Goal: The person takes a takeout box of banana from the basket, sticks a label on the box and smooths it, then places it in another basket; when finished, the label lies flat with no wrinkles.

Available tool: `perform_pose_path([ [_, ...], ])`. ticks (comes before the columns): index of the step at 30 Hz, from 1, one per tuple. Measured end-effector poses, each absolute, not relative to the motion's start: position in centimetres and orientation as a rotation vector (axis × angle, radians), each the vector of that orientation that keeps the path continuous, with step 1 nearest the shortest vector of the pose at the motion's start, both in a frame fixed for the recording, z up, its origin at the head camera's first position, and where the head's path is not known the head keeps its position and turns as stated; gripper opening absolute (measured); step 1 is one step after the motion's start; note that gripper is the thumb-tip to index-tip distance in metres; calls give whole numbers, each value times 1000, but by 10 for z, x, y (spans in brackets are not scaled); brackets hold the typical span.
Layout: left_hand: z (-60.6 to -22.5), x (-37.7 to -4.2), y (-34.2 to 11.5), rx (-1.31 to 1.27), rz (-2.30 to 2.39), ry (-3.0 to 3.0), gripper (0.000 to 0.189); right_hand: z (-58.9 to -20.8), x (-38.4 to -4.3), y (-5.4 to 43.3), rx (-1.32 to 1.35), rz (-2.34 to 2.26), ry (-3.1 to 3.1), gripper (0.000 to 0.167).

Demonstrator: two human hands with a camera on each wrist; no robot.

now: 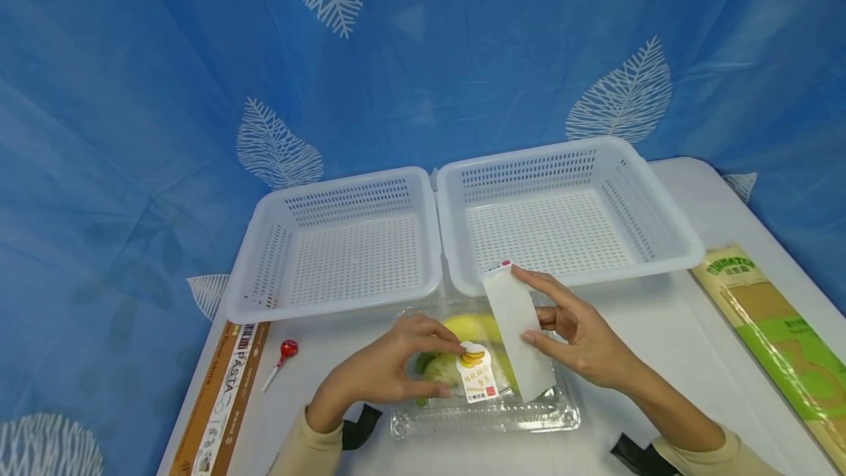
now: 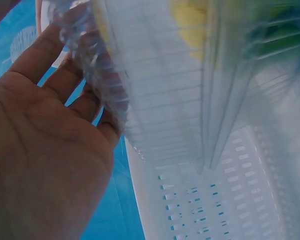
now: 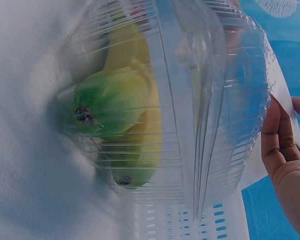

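A clear plastic clamshell box (image 1: 485, 421) stands on the white table, with yellow and green fruit (image 3: 115, 100) inside. On its lid in the head view is a white sticker (image 1: 477, 380) printed with bananas. My left hand (image 1: 399, 366) touches the sticker's left edge with a fingertip, the thumb lower and apart from it. In the left wrist view, extended fingers (image 2: 65, 75) lie along the box's ridged side. My right hand (image 1: 575, 329) pinches a white paper strip (image 1: 518, 333) between thumb and fingers, tilted over the box's right part. A small red mark shows at its top.
Two white perforated baskets, left (image 1: 330, 307) and right (image 1: 562, 281), stand behind the box. A red lollipop (image 1: 288, 349) and a brown pasta pack (image 1: 221, 402) lie at the left. A long green-and-yellow packet (image 1: 773, 322) lies along the right edge. Blue leaf-patterned cloth (image 1: 463, 57) hangs behind.
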State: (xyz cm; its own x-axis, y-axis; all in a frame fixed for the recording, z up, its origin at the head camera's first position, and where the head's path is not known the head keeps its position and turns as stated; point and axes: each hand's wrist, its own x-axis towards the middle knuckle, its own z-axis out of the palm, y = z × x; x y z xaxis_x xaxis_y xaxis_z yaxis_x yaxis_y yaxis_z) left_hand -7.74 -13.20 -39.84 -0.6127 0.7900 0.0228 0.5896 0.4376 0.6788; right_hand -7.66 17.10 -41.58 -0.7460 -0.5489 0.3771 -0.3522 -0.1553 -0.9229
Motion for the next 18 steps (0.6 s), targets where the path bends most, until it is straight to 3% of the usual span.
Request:
perform_pose_path([
  [18,-398,-71,-129,1267,779,2491,38,-415,-73,170,-1010,-2011,1966,78],
])
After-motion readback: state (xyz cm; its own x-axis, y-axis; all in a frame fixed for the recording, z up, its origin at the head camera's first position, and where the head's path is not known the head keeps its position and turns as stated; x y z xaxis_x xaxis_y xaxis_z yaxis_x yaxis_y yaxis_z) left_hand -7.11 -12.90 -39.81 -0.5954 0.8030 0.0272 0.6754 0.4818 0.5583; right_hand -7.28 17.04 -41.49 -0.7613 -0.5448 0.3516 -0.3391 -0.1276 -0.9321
